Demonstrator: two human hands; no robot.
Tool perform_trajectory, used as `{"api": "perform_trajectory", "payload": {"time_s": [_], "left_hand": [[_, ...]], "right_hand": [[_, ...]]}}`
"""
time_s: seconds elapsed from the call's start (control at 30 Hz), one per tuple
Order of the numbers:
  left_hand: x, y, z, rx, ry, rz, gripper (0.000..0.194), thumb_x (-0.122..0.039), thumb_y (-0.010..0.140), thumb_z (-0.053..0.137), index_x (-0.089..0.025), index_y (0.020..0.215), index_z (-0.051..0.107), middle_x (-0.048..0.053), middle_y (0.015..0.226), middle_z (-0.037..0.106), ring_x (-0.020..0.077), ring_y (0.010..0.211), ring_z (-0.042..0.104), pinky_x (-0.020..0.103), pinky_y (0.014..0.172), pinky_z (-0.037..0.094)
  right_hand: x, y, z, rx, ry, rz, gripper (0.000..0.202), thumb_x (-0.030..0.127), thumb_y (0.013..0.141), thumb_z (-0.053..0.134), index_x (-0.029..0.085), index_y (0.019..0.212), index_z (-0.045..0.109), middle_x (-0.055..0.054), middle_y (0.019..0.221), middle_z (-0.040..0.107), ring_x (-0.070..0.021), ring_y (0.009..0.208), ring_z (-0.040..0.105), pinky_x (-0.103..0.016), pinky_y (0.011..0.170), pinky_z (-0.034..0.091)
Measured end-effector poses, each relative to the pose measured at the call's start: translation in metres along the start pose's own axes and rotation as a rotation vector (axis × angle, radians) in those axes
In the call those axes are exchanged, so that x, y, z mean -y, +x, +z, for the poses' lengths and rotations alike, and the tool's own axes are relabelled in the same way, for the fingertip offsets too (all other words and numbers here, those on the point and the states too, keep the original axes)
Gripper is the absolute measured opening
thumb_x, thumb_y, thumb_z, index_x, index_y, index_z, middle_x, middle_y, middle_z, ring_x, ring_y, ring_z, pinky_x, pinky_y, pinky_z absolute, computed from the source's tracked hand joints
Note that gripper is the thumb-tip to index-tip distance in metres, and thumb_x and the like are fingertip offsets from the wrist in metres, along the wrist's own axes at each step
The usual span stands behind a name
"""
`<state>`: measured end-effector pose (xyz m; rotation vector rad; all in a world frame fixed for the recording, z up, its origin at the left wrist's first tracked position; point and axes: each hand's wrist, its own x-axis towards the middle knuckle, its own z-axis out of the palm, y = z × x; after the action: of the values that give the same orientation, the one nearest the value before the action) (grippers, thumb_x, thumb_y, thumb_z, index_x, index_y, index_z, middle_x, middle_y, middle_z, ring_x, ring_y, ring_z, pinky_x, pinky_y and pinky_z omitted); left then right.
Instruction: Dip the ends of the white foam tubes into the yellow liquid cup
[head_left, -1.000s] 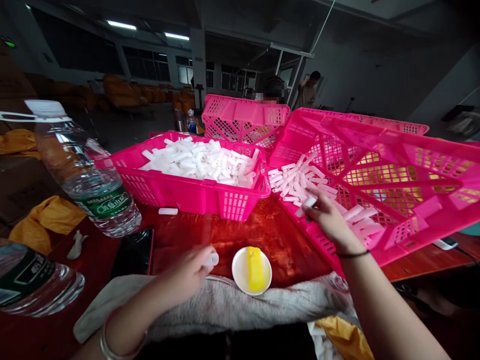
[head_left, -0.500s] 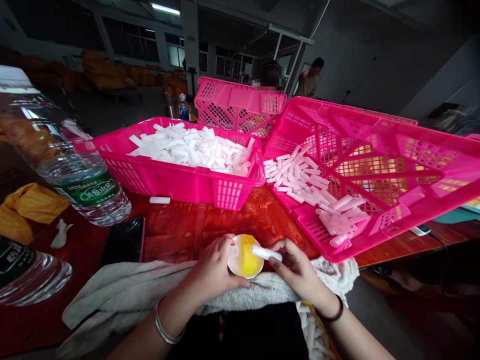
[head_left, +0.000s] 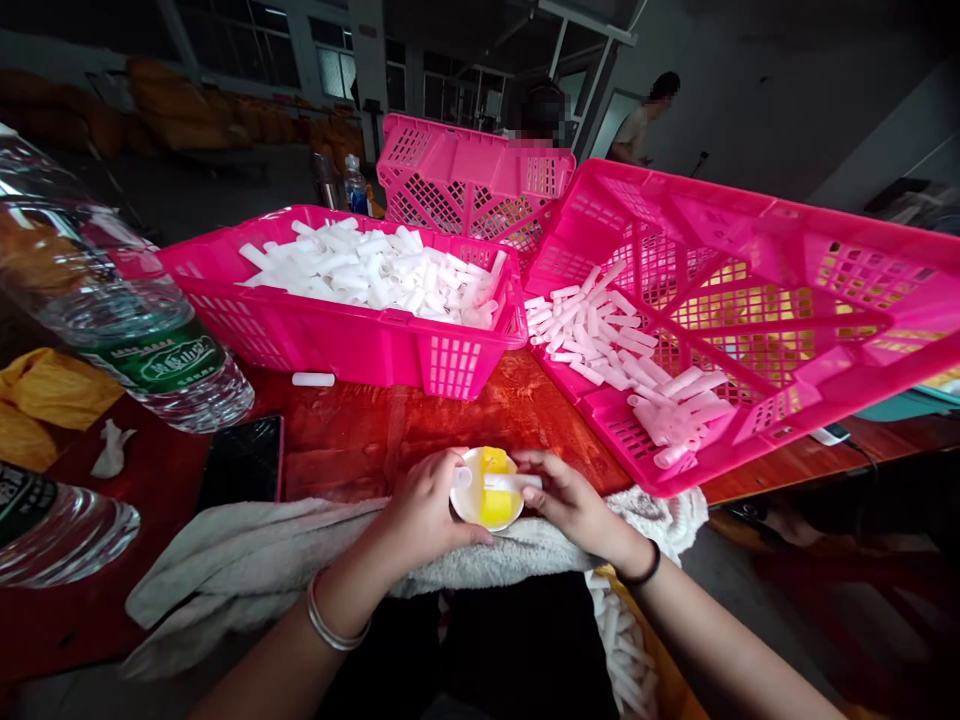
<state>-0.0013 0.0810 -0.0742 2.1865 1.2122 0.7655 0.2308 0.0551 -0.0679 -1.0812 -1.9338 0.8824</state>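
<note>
My left hand [head_left: 431,505] is closed around the side of a small white bowl [head_left: 466,508], its thumb along the near rim. A short white plastic tube [head_left: 460,478] shows by its fingertips. Inside the bowl stands a yellow block [head_left: 495,512], its material unclear. My right hand [head_left: 566,500] pinches another white tube [head_left: 514,482] by its right end. That tube lies level across the front of the yellow block; whether it touches cannot be made out. Beneath the bowl, a pale towel [head_left: 300,550] runs along the table edge.
A pink basket [head_left: 337,355] heaped with white tubes [head_left: 367,265] stands behind my hands. At right, a tilted pink basket [head_left: 750,225] holds more tubes. Water bottles [head_left: 172,350], a phone [head_left: 244,460] and a loose tube [head_left: 313,380] are at left. A person [head_left: 637,125] is in the background.
My right hand has moved left, carrying its tube from the bowl's right side across the yellow block; the tube has levelled out. My left hand keeps its hold. The camera view has tipped slightly down.
</note>
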Motion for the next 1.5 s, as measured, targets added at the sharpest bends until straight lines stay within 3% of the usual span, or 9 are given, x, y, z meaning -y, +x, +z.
{"api": "perform_trajectory", "payload": {"time_s": [0.1, 0.23, 0.43, 0.6, 0.77, 0.93, 1.17, 1.33, 1.5], "left_hand": [[-0.001, 0.0, -0.001, 0.006, -0.004, -0.004, 0.086, -0.034, 0.043, 0.095, -0.018, 0.114, 0.049, 0.013, 0.118, 0.06, 0.0318, 0.11, 0.056, 0.045, 0.095, 0.047], [-0.001, 0.0, -0.002, 0.002, 0.0, 0.0, 0.085, -0.036, 0.044, 0.094, -0.019, 0.114, 0.049, 0.011, 0.116, 0.06, 0.0317, 0.108, 0.058, 0.045, 0.094, 0.047], [0.0, 0.001, -0.002, 0.024, -0.026, -0.02, 0.084, -0.035, 0.044, 0.094, -0.019, 0.113, 0.05, 0.012, 0.117, 0.06, 0.032, 0.11, 0.056, 0.046, 0.094, 0.047], [-0.001, 0.002, -0.004, 0.034, -0.072, -0.016, 0.082, -0.038, 0.044, 0.094, -0.02, 0.111, 0.051, 0.012, 0.116, 0.061, 0.0327, 0.108, 0.057, 0.048, 0.093, 0.047], [0.0, 0.002, -0.004, 0.051, -0.084, -0.024, 0.085, -0.036, 0.046, 0.094, -0.019, 0.115, 0.048, 0.012, 0.119, 0.059, 0.0319, 0.111, 0.055, 0.048, 0.095, 0.046], [-0.001, 0.002, -0.003, 0.053, -0.067, -0.033, 0.082, -0.035, 0.045, 0.094, -0.019, 0.112, 0.05, 0.012, 0.117, 0.059, 0.0325, 0.11, 0.055, 0.048, 0.095, 0.045], [-0.002, 0.002, -0.004, 0.057, -0.078, -0.04, 0.084, -0.034, 0.045, 0.095, -0.019, 0.113, 0.049, 0.012, 0.117, 0.059, 0.0318, 0.109, 0.056, 0.048, 0.094, 0.046], [-0.001, 0.001, -0.005, 0.046, -0.07, -0.022, 0.085, -0.035, 0.044, 0.095, -0.019, 0.114, 0.049, 0.012, 0.115, 0.06, 0.0316, 0.107, 0.056, 0.047, 0.092, 0.047], [-0.003, 0.001, -0.005, 0.057, -0.086, -0.03, 0.084, -0.035, 0.046, 0.094, -0.02, 0.114, 0.049, 0.012, 0.12, 0.058, 0.0322, 0.11, 0.056, 0.048, 0.094, 0.046]], "right_hand": [[0.002, -0.002, 0.0, -0.035, -0.04, 0.06, 0.024, 0.029, 0.097, 0.047, 0.018, 0.116, 0.058, -0.009, 0.096, 0.062, -0.0189, 0.081, 0.064, -0.031, 0.069, 0.056], [0.006, -0.005, 0.001, -0.024, -0.198, -0.152, 0.016, 0.022, 0.095, 0.051, 0.019, 0.105, 0.063, -0.011, 0.104, 0.055, -0.0216, 0.098, 0.058, -0.035, 0.084, 0.051], [0.007, -0.006, 0.006, -0.065, -0.017, 0.018, 0.019, 0.026, 0.096, 0.05, 0.02, 0.113, 0.057, -0.008, 0.095, 0.06, -0.0188, 0.083, 0.063, -0.031, 0.071, 0.055], [0.008, -0.005, 0.005, -0.064, -0.196, -0.202, 0.013, 0.019, 0.093, 0.053, 0.019, 0.101, 0.063, -0.01, 0.101, 0.055, -0.022, 0.094, 0.058, -0.035, 0.079, 0.052], [0.005, -0.006, 0.008, -0.119, -0.01, 0.046, 0.016, 0.026, 0.095, 0.052, 0.02, 0.109, 0.058, -0.007, 0.091, 0.06, -0.0188, 0.079, 0.061, -0.033, 0.069, 0.054], [0.003, -0.013, 0.011, -0.153, -0.195, -0.159, 0.011, 0.019, 0.092, 0.055, 0.02, 0.098, 0.063, -0.009, 0.099, 0.052, -0.0216, 0.094, 0.056, -0.036, 0.079, 0.052], [0.006, -0.011, 0.006, -0.115, -0.116, -0.06, 0.02, 0.021, 0.094, 0.055, 0.02, 0.114, 0.056, -0.009, 0.1, 0.06, -0.0211, 0.091, 0.061, -0.036, 0.081, 0.053], [0.004, -0.011, 0.003, -0.074, -0.282, -0.265, 0.016, 0.014, 0.093, 0.053, 0.021, 0.104, 0.061, -0.01, 0.104, 0.054, -0.021, 0.096, 0.059, -0.033, 0.078, 0.053], [0.004, -0.013, 0.005, -0.104, -0.144, -0.088, 0.025, 0.021, 0.093, 0.057, 0.021, 0.118, 0.055, -0.009, 0.101, 0.061, -0.0215, 0.093, 0.062, -0.035, 0.081, 0.054]]}}
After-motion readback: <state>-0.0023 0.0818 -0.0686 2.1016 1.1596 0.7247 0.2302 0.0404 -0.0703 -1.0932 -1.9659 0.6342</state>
